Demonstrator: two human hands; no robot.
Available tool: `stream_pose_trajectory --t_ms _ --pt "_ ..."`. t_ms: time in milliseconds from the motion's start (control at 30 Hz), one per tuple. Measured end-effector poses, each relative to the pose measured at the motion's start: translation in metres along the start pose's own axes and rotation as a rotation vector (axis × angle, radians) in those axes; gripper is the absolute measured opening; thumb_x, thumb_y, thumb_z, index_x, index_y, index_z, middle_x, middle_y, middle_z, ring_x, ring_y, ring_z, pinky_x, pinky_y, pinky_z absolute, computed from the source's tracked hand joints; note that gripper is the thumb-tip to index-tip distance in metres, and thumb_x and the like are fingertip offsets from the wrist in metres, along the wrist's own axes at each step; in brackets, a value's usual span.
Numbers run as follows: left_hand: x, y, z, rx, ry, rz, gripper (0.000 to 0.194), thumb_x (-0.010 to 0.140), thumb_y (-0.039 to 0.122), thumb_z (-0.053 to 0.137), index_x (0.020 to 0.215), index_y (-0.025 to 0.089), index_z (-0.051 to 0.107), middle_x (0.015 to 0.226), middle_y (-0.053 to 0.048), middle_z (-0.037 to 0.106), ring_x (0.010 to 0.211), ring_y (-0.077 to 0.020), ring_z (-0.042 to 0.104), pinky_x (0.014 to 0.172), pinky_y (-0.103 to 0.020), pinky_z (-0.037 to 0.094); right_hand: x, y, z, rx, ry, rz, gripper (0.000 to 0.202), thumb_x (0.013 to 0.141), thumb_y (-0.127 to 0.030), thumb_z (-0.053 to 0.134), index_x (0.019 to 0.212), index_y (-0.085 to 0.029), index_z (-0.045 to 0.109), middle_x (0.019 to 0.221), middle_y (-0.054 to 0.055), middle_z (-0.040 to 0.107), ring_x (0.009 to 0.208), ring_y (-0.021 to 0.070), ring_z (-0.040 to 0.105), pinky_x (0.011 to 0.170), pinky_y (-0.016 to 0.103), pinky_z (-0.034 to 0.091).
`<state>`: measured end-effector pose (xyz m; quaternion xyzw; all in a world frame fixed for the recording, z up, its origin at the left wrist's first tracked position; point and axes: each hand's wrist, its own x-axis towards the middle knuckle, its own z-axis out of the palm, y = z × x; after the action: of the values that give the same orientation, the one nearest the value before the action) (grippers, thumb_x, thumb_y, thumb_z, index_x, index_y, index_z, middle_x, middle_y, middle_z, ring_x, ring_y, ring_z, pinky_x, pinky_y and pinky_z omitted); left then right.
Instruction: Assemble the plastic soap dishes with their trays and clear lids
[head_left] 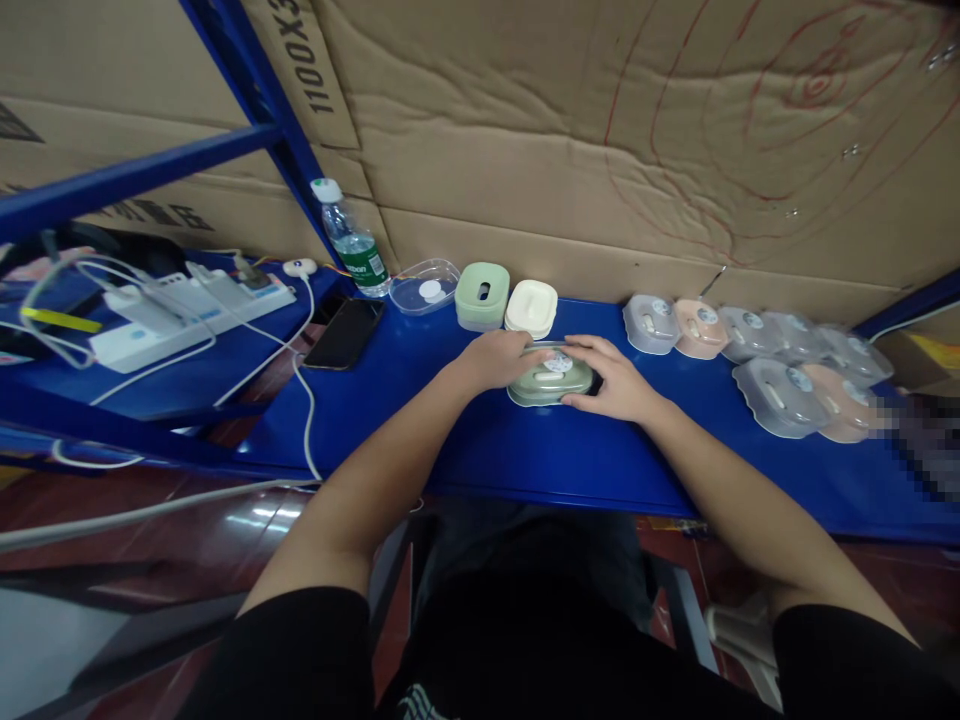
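Observation:
A green container with a clear lid and a round white label point(551, 376) rests on the blue table in front of me. My left hand point(501, 360) grips its left and back side, thumb over the lid. Around its right side curl the fingers of my right hand point(611, 380), the thumb low at the front edge. Just behind the container are a cream square piece point(531, 306) and a light green box with a dark oval opening point(482, 296). A clear lid point(424, 288) with a white round spot lies to their left.
Several lidded containers, grey point(780, 398) and peach point(701, 328), stand on the right of the blue table point(495, 460). At the left are a bottle point(354, 245), a black phone point(345, 333), a power strip point(195, 318) and white cables. A cardboard wall rises behind.

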<state>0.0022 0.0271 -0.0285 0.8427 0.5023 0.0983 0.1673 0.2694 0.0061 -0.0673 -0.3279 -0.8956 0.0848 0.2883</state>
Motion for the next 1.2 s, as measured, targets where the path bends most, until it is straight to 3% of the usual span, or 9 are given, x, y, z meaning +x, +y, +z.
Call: stream_pose_trajectory --t_ms 133,333,500,667,933,1067,1200 --pt "0.002 -0.002 -0.001 -0.066 0.006 0.010 0.057 0.104 0.061 0.040 0.118 0.019 0.075 0.117 -0.015 0.081 0.112 -0.0322 0.073 0.092 -0.041 0.053 0.000 -0.001 -0.002 -0.033 0.012 0.014 0.077 0.091 -0.066 0.076 0.157 -0.033 0.056 0.156 0.014 0.059 0.143 0.0410 0.057 0.120 0.065 0.048" --pt "0.000 0.003 -0.002 -0.052 0.015 -0.012 0.053 0.104 0.056 0.043 0.120 0.018 0.075 0.117 -0.014 0.081 0.112 -0.0321 0.073 0.092 -0.041 0.053 -0.001 0.002 0.000 0.027 -0.089 0.058 0.101 0.080 -0.075 0.082 0.164 -0.031 0.047 0.163 0.016 0.051 0.149 0.0434 0.052 0.120 0.067 0.048" --pt "0.003 0.007 0.007 -0.029 0.055 0.036 0.055 0.109 0.048 0.032 0.115 0.015 0.076 0.118 -0.017 0.080 0.111 -0.0313 0.073 0.095 -0.043 0.053 0.000 -0.001 -0.005 -0.109 -0.102 0.016 0.089 0.081 -0.067 0.081 0.156 -0.026 0.056 0.150 0.016 0.063 0.133 0.0399 0.066 0.106 0.056 0.062" --pt "0.007 0.006 0.013 -0.079 0.055 0.068 0.045 0.106 0.037 0.039 0.114 0.016 0.078 0.120 -0.014 0.081 0.112 -0.0284 0.073 0.098 -0.042 0.053 0.003 -0.009 -0.013 -0.242 -0.185 -0.021 0.076 0.090 -0.069 0.067 0.148 -0.020 0.062 0.144 0.018 0.069 0.117 0.0374 0.074 0.089 0.051 0.067" --pt "0.001 0.008 0.002 -0.100 0.152 0.026 0.045 0.104 0.048 0.044 0.113 0.021 0.079 0.110 -0.011 0.083 0.103 -0.0285 0.075 0.088 -0.042 0.055 0.003 -0.007 -0.009 -0.191 -0.098 -0.004 0.085 0.089 -0.074 0.069 0.160 -0.030 0.054 0.159 0.013 0.059 0.145 0.0399 0.058 0.120 0.060 0.052" --pt "-0.001 0.012 0.000 -0.137 0.230 0.018 0.048 0.104 0.055 0.045 0.113 0.022 0.079 0.108 -0.010 0.083 0.100 -0.0267 0.074 0.085 -0.039 0.053 0.002 -0.004 -0.010 -0.190 -0.039 0.025 0.091 0.086 -0.079 0.072 0.160 -0.030 0.054 0.159 0.014 0.059 0.143 0.0417 0.059 0.120 0.062 0.051" --pt "0.000 0.014 0.002 -0.144 0.204 0.007 0.048 0.101 0.057 0.051 0.116 0.021 0.079 0.113 -0.010 0.083 0.103 -0.0274 0.074 0.086 -0.039 0.053 0.003 -0.006 -0.016 -0.147 -0.097 0.034 0.102 0.081 -0.085 0.073 0.163 -0.029 0.050 0.159 0.016 0.057 0.143 0.0429 0.057 0.115 0.061 0.055"
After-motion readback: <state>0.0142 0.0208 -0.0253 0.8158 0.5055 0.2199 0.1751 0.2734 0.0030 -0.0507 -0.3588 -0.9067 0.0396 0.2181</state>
